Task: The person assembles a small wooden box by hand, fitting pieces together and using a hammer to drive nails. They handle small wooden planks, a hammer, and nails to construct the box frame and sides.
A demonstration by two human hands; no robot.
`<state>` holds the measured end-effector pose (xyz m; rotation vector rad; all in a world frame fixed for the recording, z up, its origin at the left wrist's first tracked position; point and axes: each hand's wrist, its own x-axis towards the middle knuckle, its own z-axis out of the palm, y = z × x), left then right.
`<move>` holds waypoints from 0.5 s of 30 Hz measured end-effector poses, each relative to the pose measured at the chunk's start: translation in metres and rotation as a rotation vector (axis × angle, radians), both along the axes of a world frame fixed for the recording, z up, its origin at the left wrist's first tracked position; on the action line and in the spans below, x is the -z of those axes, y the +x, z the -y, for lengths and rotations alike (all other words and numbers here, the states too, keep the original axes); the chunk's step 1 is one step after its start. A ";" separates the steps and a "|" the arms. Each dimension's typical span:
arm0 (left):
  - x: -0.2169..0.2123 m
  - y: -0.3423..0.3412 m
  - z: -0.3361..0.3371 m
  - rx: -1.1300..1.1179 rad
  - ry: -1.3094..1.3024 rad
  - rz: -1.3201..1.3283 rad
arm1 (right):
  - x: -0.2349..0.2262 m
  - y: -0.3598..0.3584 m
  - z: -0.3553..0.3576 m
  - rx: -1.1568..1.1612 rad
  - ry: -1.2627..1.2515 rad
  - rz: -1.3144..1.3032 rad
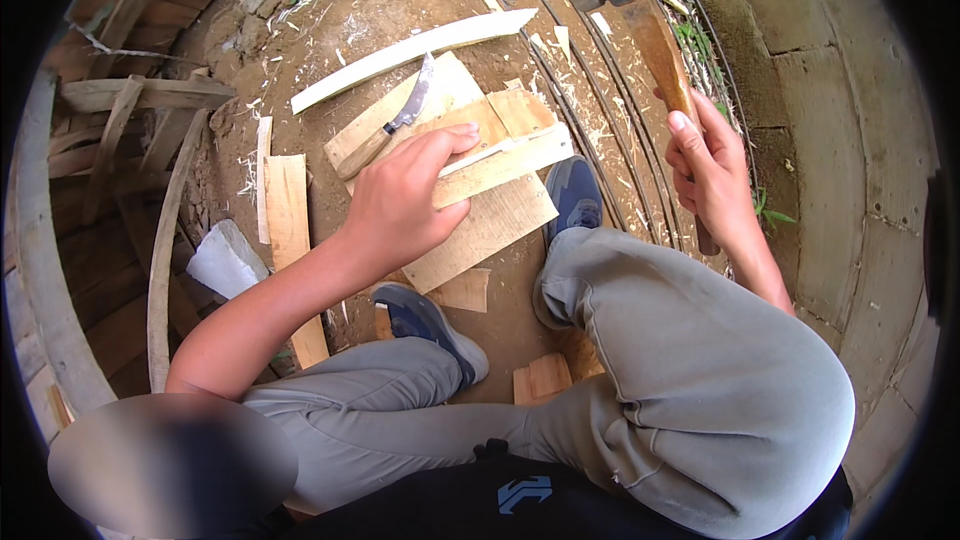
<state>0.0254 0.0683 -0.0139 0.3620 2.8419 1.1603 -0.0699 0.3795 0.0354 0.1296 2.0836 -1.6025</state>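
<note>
My left hand point(415, 185) is closed round one end of a narrow wooden piece point(515, 160), its thumb along the top. The piece is tilted up to the right, over flat boards point(490, 225) on the ground between my feet. Just beyond that hand, a knife point(408, 112) with a curved blade and wooden handle lies on the boards. Out to the right, my right hand point(710, 155) grips a hammer point(660, 45) by its brown wooden handle. The dark metal head is raised at the far end, away from the wooden piece.
A long pale curved strip point(400, 55) lies beyond the boards. More planks point(288, 210) and a whitish stone point(226, 260) are at the left, near stacked timber point(150, 95). Dark cables or rods point(625, 110) cross the dirt, beside a wall point(850, 130) at the right. Wood chips are scattered around.
</note>
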 end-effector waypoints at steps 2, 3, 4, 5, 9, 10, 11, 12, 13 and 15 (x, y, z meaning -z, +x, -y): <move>0.001 0.000 0.001 -0.022 0.008 0.015 | 0.002 0.001 0.000 -0.019 -0.010 -0.001; 0.002 -0.002 0.000 -0.025 0.017 0.021 | 0.002 0.001 -0.001 -0.018 -0.011 -0.005; 0.002 -0.003 0.001 -0.028 0.019 0.016 | 0.004 0.001 0.000 -0.026 -0.019 -0.008; 0.002 -0.004 0.002 -0.030 0.022 0.012 | 0.005 0.001 0.001 -0.030 -0.011 -0.016; 0.002 -0.005 0.001 -0.038 0.027 -0.050 | 0.010 0.003 0.000 -0.024 -0.022 -0.032; 0.000 -0.005 0.001 -0.030 0.022 -0.035 | 0.011 0.003 -0.001 -0.019 -0.038 -0.030; -0.002 -0.005 0.001 -0.022 0.017 -0.021 | 0.010 0.003 0.000 -0.018 -0.030 -0.026; -0.003 -0.005 0.001 -0.013 0.012 -0.006 | 0.008 0.003 0.000 -0.018 -0.023 -0.021; -0.003 -0.005 0.001 -0.013 0.012 -0.011 | 0.006 0.003 0.001 -0.019 -0.015 -0.017; -0.002 -0.005 0.000 -0.012 0.014 -0.021 | 0.005 0.004 0.001 -0.014 0.000 -0.012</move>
